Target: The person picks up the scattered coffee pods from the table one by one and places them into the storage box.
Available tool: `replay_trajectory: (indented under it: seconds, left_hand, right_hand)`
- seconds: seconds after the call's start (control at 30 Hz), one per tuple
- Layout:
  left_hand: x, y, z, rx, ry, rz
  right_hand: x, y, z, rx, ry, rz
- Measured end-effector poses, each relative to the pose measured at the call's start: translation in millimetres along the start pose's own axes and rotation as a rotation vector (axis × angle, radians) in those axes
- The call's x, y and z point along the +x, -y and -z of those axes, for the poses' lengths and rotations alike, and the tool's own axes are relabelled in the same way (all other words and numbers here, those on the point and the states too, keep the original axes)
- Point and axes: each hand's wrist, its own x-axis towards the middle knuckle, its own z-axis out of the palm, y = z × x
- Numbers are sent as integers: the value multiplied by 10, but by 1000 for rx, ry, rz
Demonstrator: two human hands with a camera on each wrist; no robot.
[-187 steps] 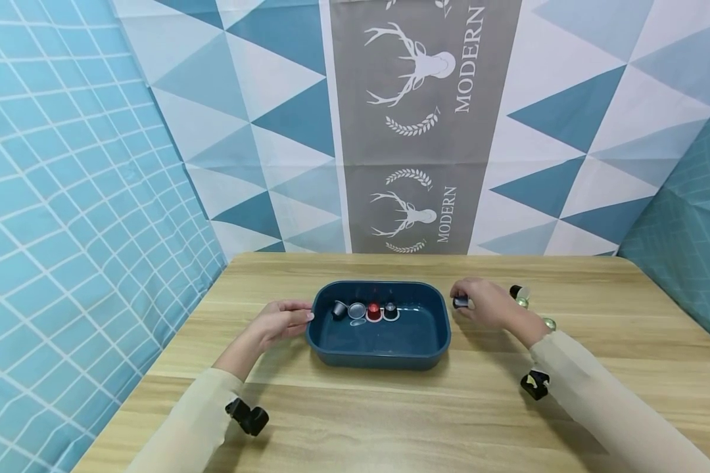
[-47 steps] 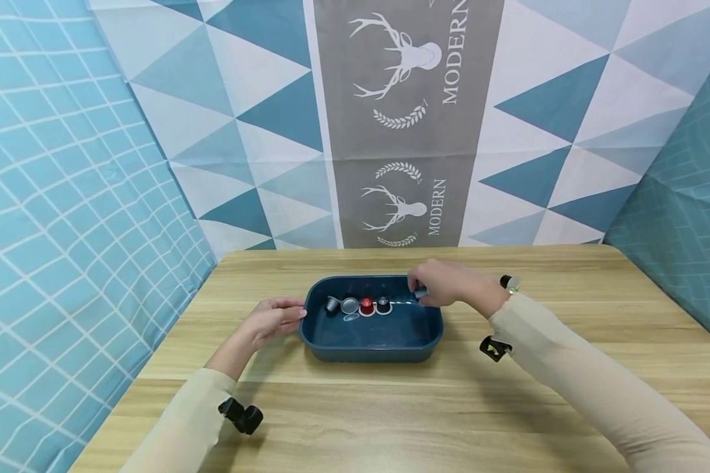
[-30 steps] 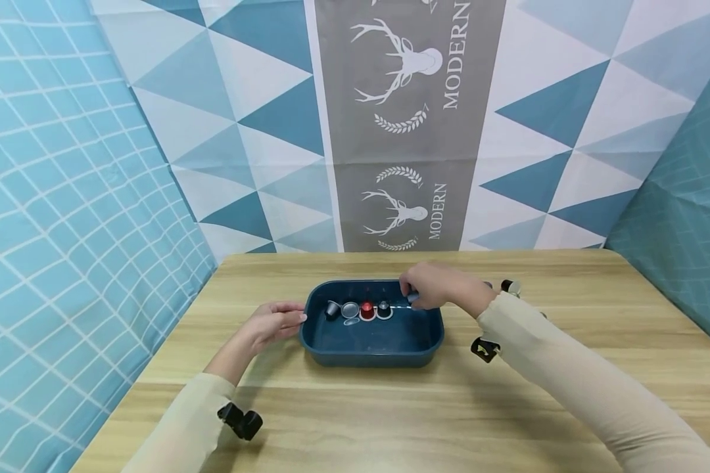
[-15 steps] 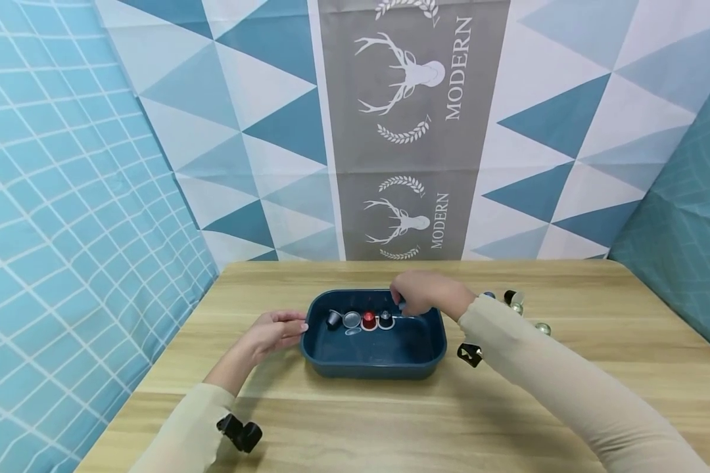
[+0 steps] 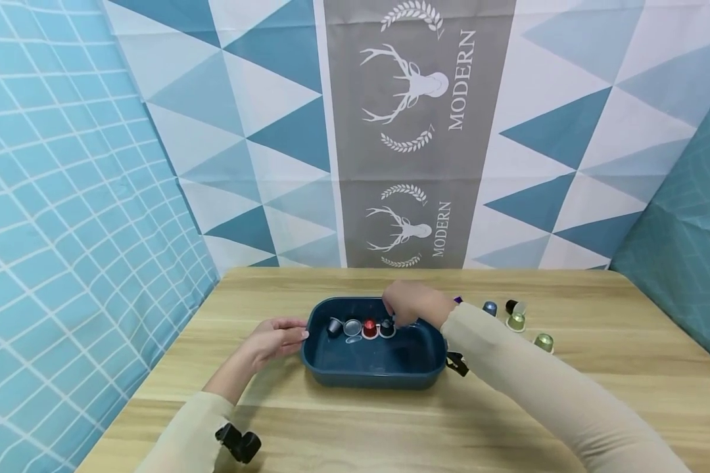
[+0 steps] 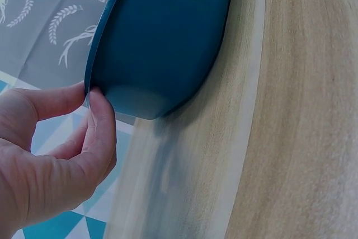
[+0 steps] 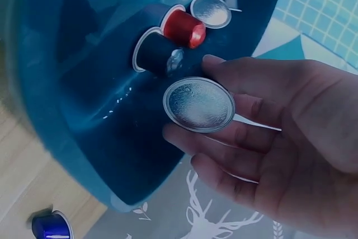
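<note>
My left hand [image 5: 275, 340] pinches the left rim of a dark blue rectangular box [image 5: 373, 380] between thumb and fingers, as the left wrist view confirms. Over the box's far side, my right hand [image 5: 414, 303] holds a coffee capsule [image 7: 199, 104] by its edge, its silver foil lid towards the wrist camera; the capsule's body is hidden behind the lid. Close beside it inside the box stand a black capsule [image 7: 154, 51] and a red capsule [image 7: 184, 28]. Further left lie a capsule showing its silver lid [image 7: 211, 11] and a dark grey capsule [image 5: 334, 328] on its side.
Right of the box, several capsules sit on the wooden table [image 5: 355, 427]: a blue one [image 5: 490, 308], a black one [image 5: 513, 307] on its side, and green ones [image 5: 544, 341]. A purple-blue capsule [image 7: 52, 225] is partly behind the right sleeve. Patterned cloth [image 5: 272, 131] hangs behind.
My right hand has carried the capsule from the table right of the box over its right end, then left towards the black capsule. My left hand has stayed at the rim.
</note>
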Motion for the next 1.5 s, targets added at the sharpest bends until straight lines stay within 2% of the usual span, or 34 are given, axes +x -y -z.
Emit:
replay_trajectory:
  seconds: [0.2,0.4,0.8,0.97,1.2,1.5]
  left_hand:
    - [-36,7,4,3,-3,-7]
    - [-31,17,-8,-1,2,-12]
    - [-17,19,24,-23,19,-13]
    - [8,2,21,-43,6,4]
    - [12,-9,23,-28,30,-5]
    - [32,-24,30,8,30,3]
  right_hand:
    - [80,93,-49,-38,24,-60]
    - [153,175,-75,-95,33,-156]
    - [269,250,-127,-82,70,-250]
    - [307,223,-141,-63,93,-259]
    - [358,226,-149,-123,130,-219]
    - [363,205,-98,-164,166,-216]
